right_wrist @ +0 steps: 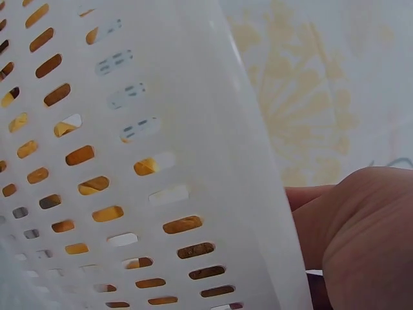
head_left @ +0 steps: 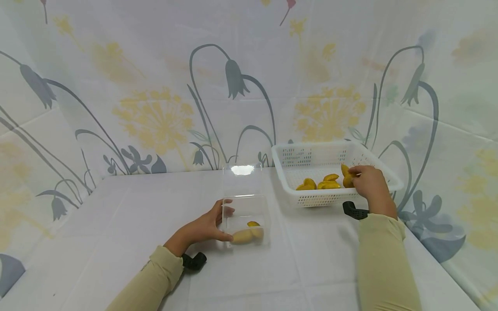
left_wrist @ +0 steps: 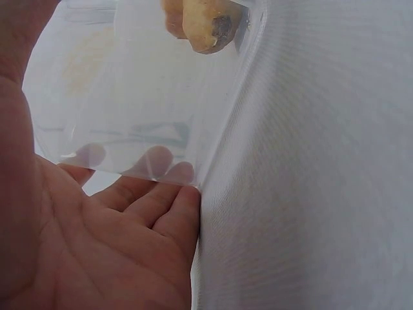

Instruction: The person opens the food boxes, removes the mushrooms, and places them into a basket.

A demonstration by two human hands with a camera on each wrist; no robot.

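Observation:
My left hand holds a clear plastic box at its left side, thumb at the near corner and fingers at the far part. A few yellow fruits, which look like small mangoes, lie in the box's near end. In the left wrist view, fingertips show through the clear wall, and one fruit has a dark spot. My right hand reaches over the near rim of a white perforated basket and pinches a yellow fruit. The basket wall hides its fingertips in the right wrist view.
Several more yellow fruits lie in the basket's near part. A clear lid stands open behind the box. White cloth covers the table, and a flower-patterned curtain hangs behind it.

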